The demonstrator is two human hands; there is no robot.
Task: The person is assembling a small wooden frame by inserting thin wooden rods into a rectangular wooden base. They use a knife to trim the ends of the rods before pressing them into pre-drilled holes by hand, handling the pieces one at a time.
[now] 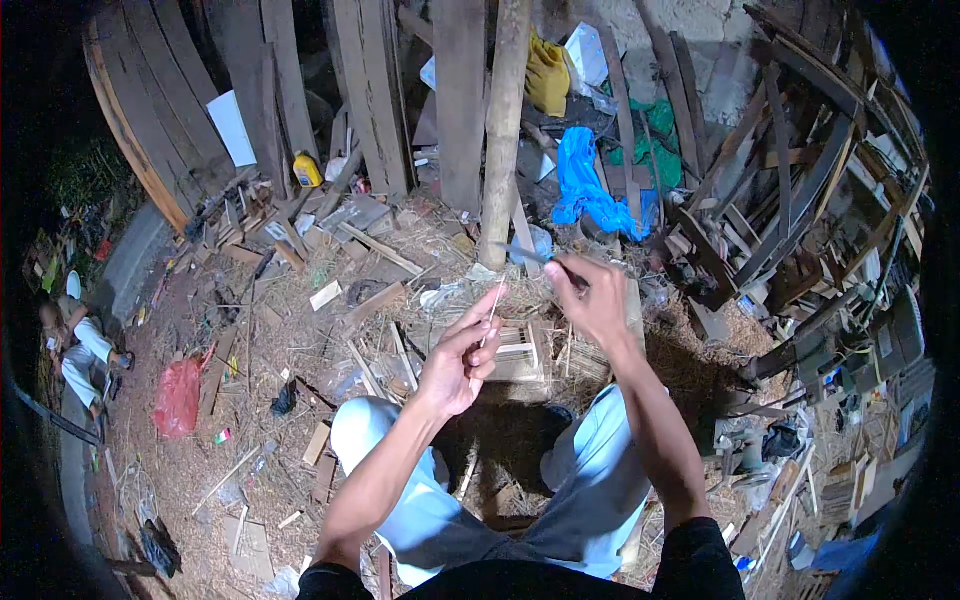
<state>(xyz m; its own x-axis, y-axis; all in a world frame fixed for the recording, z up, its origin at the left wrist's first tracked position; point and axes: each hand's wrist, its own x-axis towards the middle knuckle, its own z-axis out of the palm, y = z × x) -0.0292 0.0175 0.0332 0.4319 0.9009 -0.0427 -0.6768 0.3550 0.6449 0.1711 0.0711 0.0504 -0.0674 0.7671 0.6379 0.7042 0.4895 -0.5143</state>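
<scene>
My left hand (462,355) is closed around a thin pale stick (495,302), which points up past the fingertips. To its right and a little higher, my right hand (592,302) grips a knife (525,254) by its dark handle. The blade reaches left, above the stick's tip and apart from it. Both hands are raised over my knees, in front of an upright wooden post (503,140). Below and beyond them lies a small slatted wooden piece (517,350) on the ground. My right fingers hide most of the knife's handle.
Wood scraps and straw cover the ground. Boards (370,100) lean at the back, and a heap of planks (790,200) stands right. A blue plastic sheet (590,190), a yellow bag (546,75) and a red plastic bag (178,398) lie around. Another person (82,350) sits far left.
</scene>
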